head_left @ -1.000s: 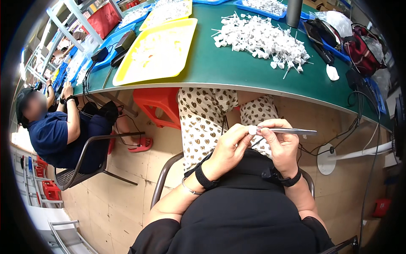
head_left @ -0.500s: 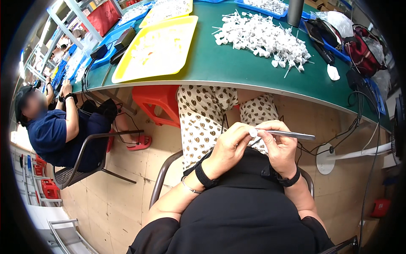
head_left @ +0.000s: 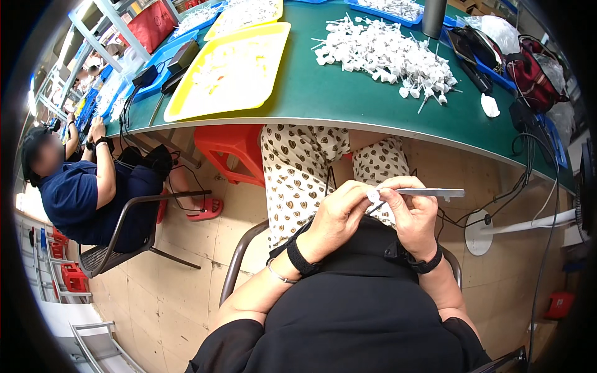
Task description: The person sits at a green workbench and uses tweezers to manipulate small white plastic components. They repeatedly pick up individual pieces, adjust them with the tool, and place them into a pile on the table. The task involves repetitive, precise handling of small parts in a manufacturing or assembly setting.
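Observation:
Above my lap, my left hand (head_left: 339,214) is closed, its thumb and fingers pinching a small white plastic piece (head_left: 373,196) with a round end. My right hand (head_left: 411,217) is closed round a slim, flat, silver metal tool (head_left: 440,193), whose long end sticks out to the right. The tool's working end is hidden by my fingers at the white piece, where the two hands meet. On the green table (head_left: 305,93) beyond lies a big loose heap of similar white plastic pieces (head_left: 388,56).
At the left of the table is a yellow tray (head_left: 273,68) with pale pieces. Blue trays (head_left: 398,7) stand farther back, beside a dark cylinder (head_left: 434,18). Bags (head_left: 535,74) and cables (head_left: 528,155) lie at the right. A co-worker (head_left: 81,193) sits at the left.
The outer end of the metal tool has swung slightly upward and turned, so a small projection shows under it. Both hands stay nearly in place.

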